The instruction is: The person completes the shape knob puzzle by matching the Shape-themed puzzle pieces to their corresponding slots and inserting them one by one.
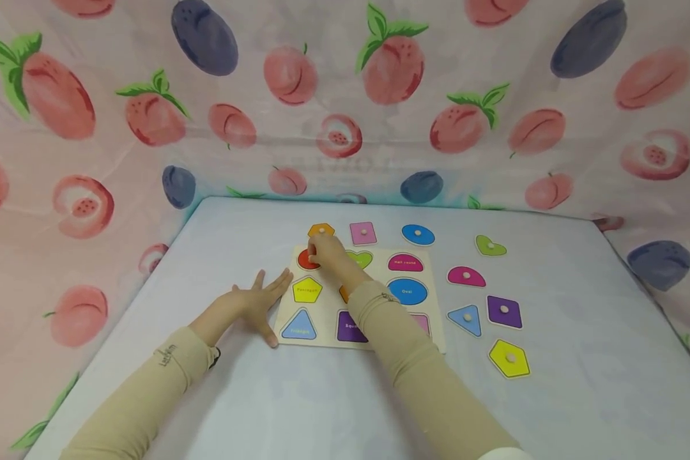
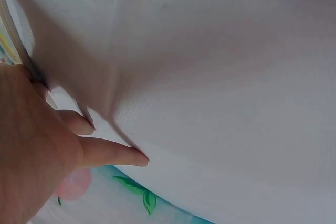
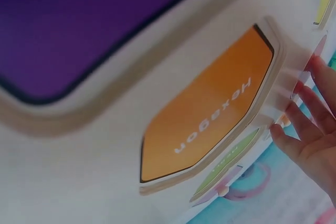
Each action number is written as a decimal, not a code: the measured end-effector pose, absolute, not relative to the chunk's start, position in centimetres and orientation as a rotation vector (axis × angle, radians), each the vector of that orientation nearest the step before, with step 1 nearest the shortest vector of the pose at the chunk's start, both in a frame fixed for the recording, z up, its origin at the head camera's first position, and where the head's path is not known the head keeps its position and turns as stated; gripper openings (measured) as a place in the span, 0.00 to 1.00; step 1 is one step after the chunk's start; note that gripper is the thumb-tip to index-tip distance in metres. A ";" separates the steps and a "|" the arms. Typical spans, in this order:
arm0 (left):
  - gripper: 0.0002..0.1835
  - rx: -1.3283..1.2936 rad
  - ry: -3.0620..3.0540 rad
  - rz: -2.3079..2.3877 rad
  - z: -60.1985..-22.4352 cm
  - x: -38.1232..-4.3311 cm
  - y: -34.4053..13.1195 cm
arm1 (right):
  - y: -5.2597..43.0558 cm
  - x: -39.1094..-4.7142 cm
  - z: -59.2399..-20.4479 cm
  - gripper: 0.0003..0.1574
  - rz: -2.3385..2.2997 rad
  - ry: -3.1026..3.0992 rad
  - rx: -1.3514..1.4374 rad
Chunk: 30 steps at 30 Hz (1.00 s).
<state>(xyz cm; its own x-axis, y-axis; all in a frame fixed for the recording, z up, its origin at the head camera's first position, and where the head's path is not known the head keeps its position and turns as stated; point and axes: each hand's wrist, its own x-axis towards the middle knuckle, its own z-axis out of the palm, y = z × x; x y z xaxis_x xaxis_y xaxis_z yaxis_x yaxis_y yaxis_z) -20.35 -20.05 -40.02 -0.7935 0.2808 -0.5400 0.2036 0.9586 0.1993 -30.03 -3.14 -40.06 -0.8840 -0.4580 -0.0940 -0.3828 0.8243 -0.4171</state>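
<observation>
Head view, red circle point(image 1: 304, 260) under pinching right hand point(image 1: 329, 253); left hand point(image 1: 257, 304) spread against board point(image 1: 327, 313)

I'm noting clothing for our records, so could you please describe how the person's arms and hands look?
The left hand and right hand wear no gloves. The left sleeve and right sleeve are beige, each with a small dark marking towards the hand. A black band shows at the left sleeve's end.

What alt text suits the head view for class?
A person's right hand is at the red circle on a shape puzzle board, left hand spread at its left edge; knobbed pieces lie beyond and to the right.
</observation>
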 end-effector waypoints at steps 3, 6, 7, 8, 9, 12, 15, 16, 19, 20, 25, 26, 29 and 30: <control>0.76 0.349 2.519 0.176 -40.1 -20.6 -19.9 | -3.0 -30.2 -40.0 0.07 -0.616 2.831 -0.607; 0.76 0.359 2.514 0.186 -40.1 -20.7 -19.7 | -2.8 -30.3 -40.2 0.07 -0.613 2.844 -0.595; 0.76 0.362 2.511 0.179 -40.1 -20.7 -19.7 | -2.8 -30.3 -40.2 0.07 -0.604 2.847 -0.606; 0.76 0.362 2.508 0.176 -40.0 -20.7 -19.7 | -2.8 -30.3 -40.3 0.07 -0.612 2.837 -0.609; 0.77 0.361 2.506 0.171 -40.0 -20.6 -19.7 | -2.9 -30.3 -40.3 0.07 -0.615 2.830 -0.618; 0.77 0.359 2.503 0.153 -40.0 -20.5 -19.9 | -3.0 -30.2 -40.4 0.07 -0.621 2.821 -0.638; 0.77 0.368 2.502 0.154 -40.1 -20.4 -20.0 | -3.1 -30.0 -40.5 0.10 -0.645 2.818 -0.619; 0.77 0.372 2.501 0.156 -40.1 -20.4 -20.0 | -3.1 -30.0 -40.6 0.11 -0.648 2.819 -0.610; 0.77 0.377 2.499 0.160 -40.2 -20.4 -20.0 | -3.1 -29.9 -40.7 0.13 -0.663 2.806 -0.586; 0.77 0.374 2.498 0.159 -40.2 -20.4 -20.0 | -3.1 -29.9 -40.8 0.14 -0.668 2.804 -0.584; 0.77 0.359 2.499 0.144 -40.1 -20.3 -19.9 | -3.0 -29.9 -40.9 0.17 -0.711 2.772 -0.576; 0.77 0.358 2.499 0.141 -40.0 -20.3 -19.9 | -3.0 -29.9 -40.8 0.18 -0.713 2.770 -0.584; 0.77 0.355 2.499 0.128 -39.8 -20.4 -20.0 | -2.9 -29.9 -40.5 0.20 -0.704 2.762 -0.616; 0.77 0.354 2.499 0.125 -39.7 -20.4 -20.0 | -2.9 -29.9 -40.3 0.20 -0.699 2.751 -0.630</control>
